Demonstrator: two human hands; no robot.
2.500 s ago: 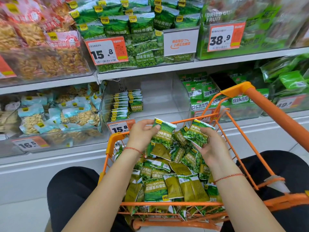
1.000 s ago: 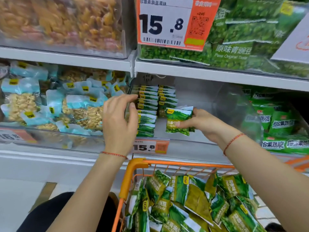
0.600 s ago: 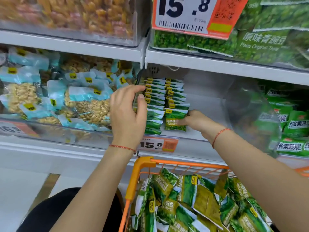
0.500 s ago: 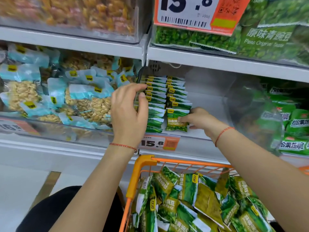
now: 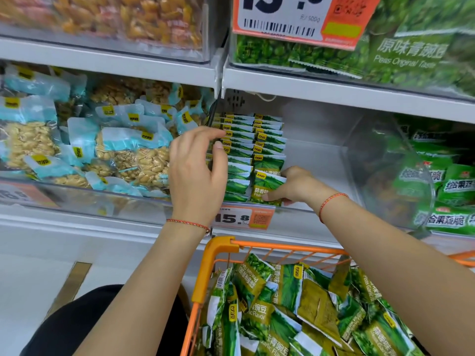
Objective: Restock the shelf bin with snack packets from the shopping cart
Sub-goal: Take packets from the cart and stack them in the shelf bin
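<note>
Hands reach into a clear shelf bin (image 5: 316,160) on the middle shelf, seen from the wearer's head looking down. The bin holds two neat rows of green snack packets (image 5: 239,150) standing on edge against its left wall, and the rest of its floor to the right of them is bare.

The right hand (image 5: 290,186) is inside the bin, at the front of the right-hand row. Its fingers curl around the right edge and bottom of the front packet (image 5: 264,183) (green, with a yellow logo and white lettering), holding it upright against the packet behind it.

The left hand (image 5: 198,170) is raised in front of the bin's left wall, just left of the left-hand row. Its fingers are loosely bent, the thumb tip lies against the edges of that row, and it grips nothing that can be seen.

Directly below the bin, an orange price tag (image 5: 244,218) reading 15.8 is fixed to its front lip. Below that is the orange wire shopping cart (image 5: 205,273), piled with many more of the same green packets (image 5: 295,309) lying loose at all angles.

To the left of the bin, a neighbouring bin holds pale blue bags of peanuts (image 5: 128,155). To its right, another holds green bags (image 5: 442,196), blurred behind clear plastic.
</note>
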